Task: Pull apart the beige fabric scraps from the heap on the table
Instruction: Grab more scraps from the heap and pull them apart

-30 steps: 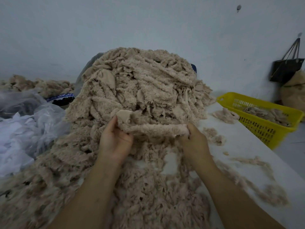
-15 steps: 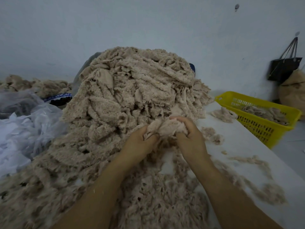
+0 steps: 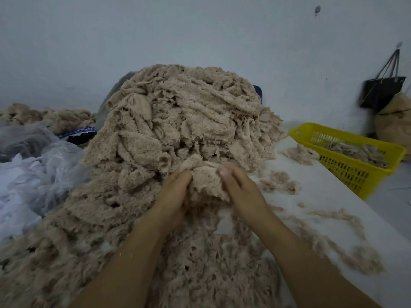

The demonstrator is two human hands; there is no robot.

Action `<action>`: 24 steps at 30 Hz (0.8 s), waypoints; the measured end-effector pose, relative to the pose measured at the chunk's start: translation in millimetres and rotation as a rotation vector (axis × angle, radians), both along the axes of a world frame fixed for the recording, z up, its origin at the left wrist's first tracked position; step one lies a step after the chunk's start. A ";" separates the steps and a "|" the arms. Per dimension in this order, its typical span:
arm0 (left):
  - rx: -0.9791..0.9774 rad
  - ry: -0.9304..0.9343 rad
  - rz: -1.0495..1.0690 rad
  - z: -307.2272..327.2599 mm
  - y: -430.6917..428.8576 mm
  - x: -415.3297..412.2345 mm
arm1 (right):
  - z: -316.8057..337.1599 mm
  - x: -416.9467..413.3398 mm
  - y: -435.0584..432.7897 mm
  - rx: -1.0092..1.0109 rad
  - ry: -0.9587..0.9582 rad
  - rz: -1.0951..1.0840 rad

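Note:
A tall heap of beige fluffy fabric scraps (image 3: pixel 178 121) rises on the white table (image 3: pixel 329 210) in front of me. At its foot, both hands hold one bunched beige scrap (image 3: pixel 205 178) between them. My left hand (image 3: pixel 172 196) grips its left side with fingers curled into the fabric. On the scrap's right side, my right hand (image 3: pixel 241 187) pinches the top edge with fingers and thumb. Shredded beige fluff (image 3: pixel 200 263) covers the table under my forearms.
A yellow plastic basket (image 3: pixel 353 161) with a few scraps stands at the right table edge. Crumpled clear plastic sheeting (image 3: pixel 33 170) lies at the left, more scraps (image 3: pixel 44 116) behind it. A black bag (image 3: pixel 380 90) hangs on the wall at right. Loose tufts (image 3: pixel 280 183) dot the table.
A second ago my hands held the scrap stretched wide between them. They have since come together, bunching it into a wad near the heap's foot.

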State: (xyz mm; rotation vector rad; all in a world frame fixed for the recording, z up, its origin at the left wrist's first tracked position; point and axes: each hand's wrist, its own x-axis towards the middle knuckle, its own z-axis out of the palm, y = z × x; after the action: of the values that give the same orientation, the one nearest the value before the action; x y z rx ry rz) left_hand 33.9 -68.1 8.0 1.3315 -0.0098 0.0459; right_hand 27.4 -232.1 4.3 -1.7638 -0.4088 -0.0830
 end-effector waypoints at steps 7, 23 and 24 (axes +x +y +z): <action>0.086 0.016 -0.270 -0.7 -14.8 -3.5 | -11.0 6.9 7.6 -0.053 0.145 0.094; 0.981 0.088 0.297 -17.1 22.8 16.4 | -6.6 27.7 -21.3 0.432 0.094 -0.361; 0.999 0.061 0.287 -15.4 21.5 16.0 | -10.1 25.6 -20.5 0.298 0.068 -0.325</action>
State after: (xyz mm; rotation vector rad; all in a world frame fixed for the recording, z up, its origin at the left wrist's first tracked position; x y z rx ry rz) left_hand 49.9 -46.6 -7.5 2.3245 0.2379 0.2700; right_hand 52.9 -252.6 -5.8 -1.5192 -0.0519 -0.2989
